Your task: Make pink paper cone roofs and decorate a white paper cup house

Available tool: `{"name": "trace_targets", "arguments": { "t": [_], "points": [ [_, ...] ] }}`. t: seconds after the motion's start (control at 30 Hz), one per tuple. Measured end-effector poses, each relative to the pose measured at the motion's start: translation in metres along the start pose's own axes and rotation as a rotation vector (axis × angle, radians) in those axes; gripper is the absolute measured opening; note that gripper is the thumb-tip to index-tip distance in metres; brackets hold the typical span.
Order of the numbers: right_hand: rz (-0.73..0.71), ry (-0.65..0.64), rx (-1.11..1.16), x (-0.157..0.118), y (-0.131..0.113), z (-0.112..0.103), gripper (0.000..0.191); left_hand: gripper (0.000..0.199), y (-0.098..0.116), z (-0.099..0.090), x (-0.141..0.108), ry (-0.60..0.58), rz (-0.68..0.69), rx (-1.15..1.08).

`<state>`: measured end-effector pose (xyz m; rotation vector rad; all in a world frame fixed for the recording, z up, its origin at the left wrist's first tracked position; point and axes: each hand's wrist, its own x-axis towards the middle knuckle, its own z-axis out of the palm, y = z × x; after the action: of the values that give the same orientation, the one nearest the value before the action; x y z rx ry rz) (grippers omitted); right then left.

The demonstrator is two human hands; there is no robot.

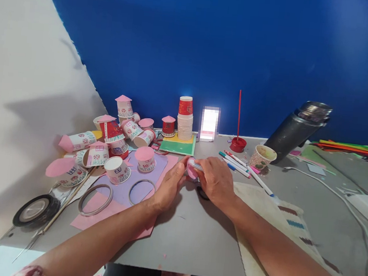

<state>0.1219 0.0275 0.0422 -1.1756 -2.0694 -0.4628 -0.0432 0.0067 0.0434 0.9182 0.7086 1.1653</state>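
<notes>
A small pink and white piece, which looks like paper, is held between my two hands above the grey table; my fingers cover much of it, so its full shape is hidden. My left hand closes on its left side, thumb upward. From the right, my right hand grips it with bent fingers. Under my right hand lies a dark looped object, mostly covered. To the left, a decorated paper cup with a pink disc top and a plain-topped cup stand on purple paper.
Several decorated cups crowd the left. A cup stack stands on a green book at the back. Tape rolls, markers, a cloth, a tilted black flask and a white cable surround my hands.
</notes>
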Motion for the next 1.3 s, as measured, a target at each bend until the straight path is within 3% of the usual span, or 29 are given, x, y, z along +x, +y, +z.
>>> {"name": "trace_targets", "arguments": {
  "t": [0.2, 0.6, 0.77, 0.93, 1.3],
  "points": [
    [-0.071, -0.042, -0.091, -0.002, -0.002, 0.001, 0.018, 0.053, 0.006, 0.008, 0.003, -0.108, 0.054, 0.002],
    [0.031, -0.044, -0.064, 0.001, 0.001, 0.001, 0.023, 0.049, -0.006, 0.002, -0.002, -0.032, 0.048, 0.022],
    [-0.026, -0.068, -0.068, -0.001, 0.0, 0.001, 0.015, 0.054, 0.002, 0.003, 0.006, 0.013, -0.056, -0.067],
    [-0.084, -0.07, -0.095, -0.001, -0.004, 0.001, 0.014, 0.058, 0.004, -0.001, 0.008, -0.066, -0.105, -0.105],
    [0.071, -0.1, -0.066, -0.001, -0.006, 0.002, 0.013, 0.032, -0.001, 0.006, 0.004, -0.044, 0.021, -0.078]
  ]
}}
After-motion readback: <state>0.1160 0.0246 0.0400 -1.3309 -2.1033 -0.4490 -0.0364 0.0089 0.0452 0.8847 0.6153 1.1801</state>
